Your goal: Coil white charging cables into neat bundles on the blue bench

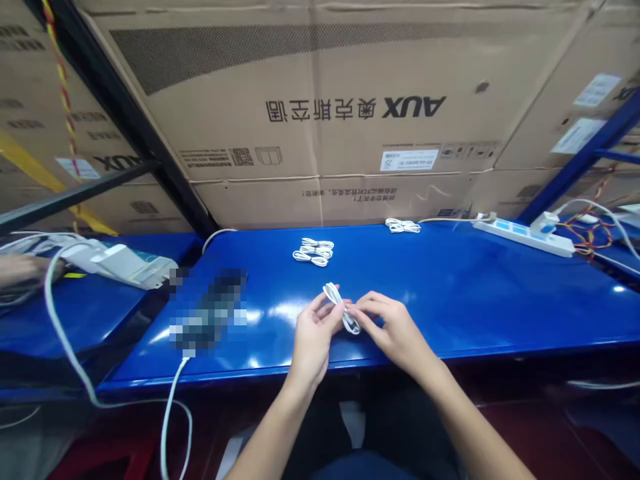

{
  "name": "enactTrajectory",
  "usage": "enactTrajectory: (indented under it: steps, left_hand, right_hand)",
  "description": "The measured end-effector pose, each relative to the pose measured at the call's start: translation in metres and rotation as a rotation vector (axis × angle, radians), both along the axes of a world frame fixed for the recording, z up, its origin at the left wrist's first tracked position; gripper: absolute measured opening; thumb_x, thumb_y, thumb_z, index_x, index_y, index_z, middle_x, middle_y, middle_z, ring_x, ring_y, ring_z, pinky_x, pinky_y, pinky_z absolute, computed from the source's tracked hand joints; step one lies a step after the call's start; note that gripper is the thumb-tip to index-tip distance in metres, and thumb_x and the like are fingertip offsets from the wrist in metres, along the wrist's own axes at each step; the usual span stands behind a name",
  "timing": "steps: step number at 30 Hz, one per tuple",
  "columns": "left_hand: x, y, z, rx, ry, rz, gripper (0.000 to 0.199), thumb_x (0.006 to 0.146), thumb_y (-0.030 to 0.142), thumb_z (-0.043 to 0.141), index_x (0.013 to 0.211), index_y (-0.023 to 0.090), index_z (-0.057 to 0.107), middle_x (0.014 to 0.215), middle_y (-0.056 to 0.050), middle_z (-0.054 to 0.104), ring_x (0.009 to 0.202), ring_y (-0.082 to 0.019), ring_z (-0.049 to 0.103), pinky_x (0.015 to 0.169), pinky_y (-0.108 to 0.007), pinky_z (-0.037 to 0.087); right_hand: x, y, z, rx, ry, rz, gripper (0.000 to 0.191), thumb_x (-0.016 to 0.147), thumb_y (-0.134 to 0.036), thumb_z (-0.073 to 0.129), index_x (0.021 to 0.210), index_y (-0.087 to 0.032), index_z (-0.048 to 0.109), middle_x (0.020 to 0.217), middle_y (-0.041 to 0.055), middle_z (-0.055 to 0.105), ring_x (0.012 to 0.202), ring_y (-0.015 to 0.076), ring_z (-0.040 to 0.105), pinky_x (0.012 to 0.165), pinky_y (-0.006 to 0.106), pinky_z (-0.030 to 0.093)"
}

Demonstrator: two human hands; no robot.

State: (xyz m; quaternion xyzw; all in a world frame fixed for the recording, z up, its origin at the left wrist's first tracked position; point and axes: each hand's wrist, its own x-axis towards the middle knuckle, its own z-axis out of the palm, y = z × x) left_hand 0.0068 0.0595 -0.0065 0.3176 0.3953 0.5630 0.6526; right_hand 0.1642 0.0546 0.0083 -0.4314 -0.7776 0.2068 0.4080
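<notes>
Head camera, looking forward and down: the fingertips [358,311] of both hands are closed in a pinch on a small white cable coil [343,310], held just above the blue table [425,293]. The left hand [315,340] grips the coil's upper end, and the right hand [395,327] closes on it from the other side, near its lower loop. The coil's long axis slants across the view, with its upper end pointing away and left, its lower end toward the person and right. Ahead on the table lie two more bundled white cables: one [313,252] nearer the hands, one [403,226] by the back edge. Further right sits a white power strip [525,237], and to the left a pixelated, unreadable object [207,310] trails a white cord [173,413] over the table's front edge. Beyond the table stand cardboard boxes [310,100] printed AUX. At far left, a co-worker's hand [20,270] rests by a white device [120,263] on a neighbouring blue table [75,327] — well apart.
</notes>
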Motion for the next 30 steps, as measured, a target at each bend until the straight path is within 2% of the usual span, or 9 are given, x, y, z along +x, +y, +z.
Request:
enactTrajectory:
  steps: [3,11,18,24,27,30]
  left_hand:
    - [0.001,0.000,-0.002,0.008,0.012,0.002,0.058,0.073,0.026,0.086,0.125,0.014,0.065,0.093,-0.010,0.079,0.088,-0.025,0.076,0.080,-0.034,0.061]
    - [0.003,-0.001,-0.004,0.047,0.042,-0.034,0.056,0.073,0.026,0.086,0.124,0.013,0.065,0.090,-0.009,0.080,0.083,-0.023,0.077,0.081,-0.031,0.060]
    - [0.002,-0.001,-0.010,0.073,0.068,-0.088,0.055,0.076,0.034,0.084,0.126,0.017,0.065,0.091,-0.008,0.080,0.091,-0.025,0.075,0.090,-0.039,0.058]
    - [0.003,0.002,-0.018,0.103,0.089,-0.113,0.063,0.078,0.045,0.080,0.129,0.014,0.062,0.092,-0.009,0.079,0.089,-0.026,0.076,0.086,-0.038,0.058]
    - [0.003,0.002,-0.018,0.123,0.099,-0.148,0.060,0.077,0.047,0.080,0.123,0.012,0.066,0.091,-0.010,0.079,0.088,-0.026,0.075,0.081,-0.035,0.059]
    - [0.003,0.002,-0.017,0.143,0.113,-0.181,0.056,0.077,0.047,0.080,0.119,0.013,0.068,0.092,-0.010,0.078,0.090,-0.027,0.075,0.079,-0.033,0.059]
  right_hand:
    - [0.004,0.006,-0.001,-0.021,0.037,0.009,0.016,0.099,-0.024,0.059,0.101,-0.023,0.074,0.090,0.0038,0.074,0.078,0.0180,0.070,0.066,0.027,0.057]
    - [0.006,0.009,-0.008,0.050,0.018,-0.013,0.018,0.099,-0.018,0.055,0.100,-0.022,0.072,0.094,0.0050,0.069,0.082,0.0185,0.067,0.071,0.030,0.055]
    - [-0.002,0.007,-0.029,0.156,-0.101,-0.059,0.026,0.098,-0.014,0.048,0.102,-0.023,0.072,0.100,0.0098,0.068,0.087,0.0242,0.061,0.072,0.034,0.051]
    - [0.002,0.015,-0.031,0.120,-0.147,0.049,0.018,0.100,-0.019,0.048,0.099,-0.023,0.065,0.099,0.0070,0.067,0.086,0.0209,0.062,0.074,0.031,0.051]
    - [0.004,0.020,-0.029,0.073,-0.131,0.117,0.017,0.102,-0.021,0.046,0.095,-0.023,0.060,0.092,0.0032,0.063,0.080,0.0178,0.062,0.073,0.029,0.052]
    - [0.003,0.020,-0.030,0.042,-0.106,0.142,0.017,0.104,-0.023,0.042,0.095,-0.024,0.056,0.093,0.0024,0.060,0.082,0.0176,0.060,0.075,0.029,0.052]
